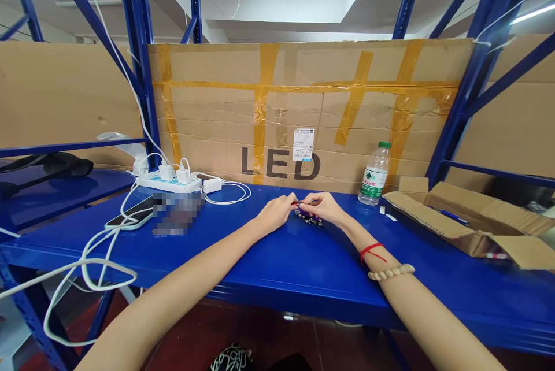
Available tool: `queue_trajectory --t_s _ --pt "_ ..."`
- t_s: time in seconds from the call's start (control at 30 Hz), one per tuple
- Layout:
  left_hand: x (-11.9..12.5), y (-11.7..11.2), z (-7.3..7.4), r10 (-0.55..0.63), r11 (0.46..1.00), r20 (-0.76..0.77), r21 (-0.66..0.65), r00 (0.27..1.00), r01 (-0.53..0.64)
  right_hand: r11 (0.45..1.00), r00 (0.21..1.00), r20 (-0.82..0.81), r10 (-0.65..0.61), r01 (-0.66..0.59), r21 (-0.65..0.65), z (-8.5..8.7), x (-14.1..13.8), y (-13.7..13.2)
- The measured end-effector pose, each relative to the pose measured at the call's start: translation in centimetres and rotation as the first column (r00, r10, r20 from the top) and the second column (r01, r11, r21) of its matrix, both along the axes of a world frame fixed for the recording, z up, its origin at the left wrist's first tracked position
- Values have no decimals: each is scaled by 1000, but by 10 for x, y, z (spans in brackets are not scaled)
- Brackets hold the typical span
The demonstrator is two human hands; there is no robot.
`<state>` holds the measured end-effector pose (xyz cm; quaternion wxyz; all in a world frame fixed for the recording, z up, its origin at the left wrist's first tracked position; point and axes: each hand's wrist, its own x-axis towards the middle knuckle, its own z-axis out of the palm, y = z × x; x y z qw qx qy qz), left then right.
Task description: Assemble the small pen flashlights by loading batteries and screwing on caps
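My left hand [277, 215] and my right hand [323, 207] meet over the middle of the blue shelf top [260, 267], their fingertips almost touching. Between them is a small dark purple piece with shiny pale beads or studs along its lower edge [309, 219]. A thin red bit shows at the fingertips. The fingers of both hands are closed in a pinch on this piece, and its upper part is hidden by them. Its exact kind is too small to make out. A red string and a pale braided band circle my right wrist.
At the left lie a white power strip [171, 181] with plugs, a phone [132, 215] and looped white cables [93, 255]. A green-capped bottle [373, 177] and an open cardboard box [459, 215] stand at the right. A taped cardboard panel [217, 117] closes the back.
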<state>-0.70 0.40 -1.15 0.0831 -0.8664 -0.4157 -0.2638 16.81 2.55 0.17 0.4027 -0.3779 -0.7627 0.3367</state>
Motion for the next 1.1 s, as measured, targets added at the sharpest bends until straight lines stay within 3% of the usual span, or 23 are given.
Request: queue_trajectory --t_s 0.27,0.67,1.1 --pt "1 0 1 44 998 -23 46 999 -43 999 1000 -6 -25 25 -24 3 -2 -3" --pt "3 -6 11 145 989 -17 -36 989 -146 999 997 -69 -43 41 -33 -2 -4 3" --pt "2 -4 10 143 986 -45 -83 989 -147 994 993 -94 -75 67 -85 5 -7 -5"
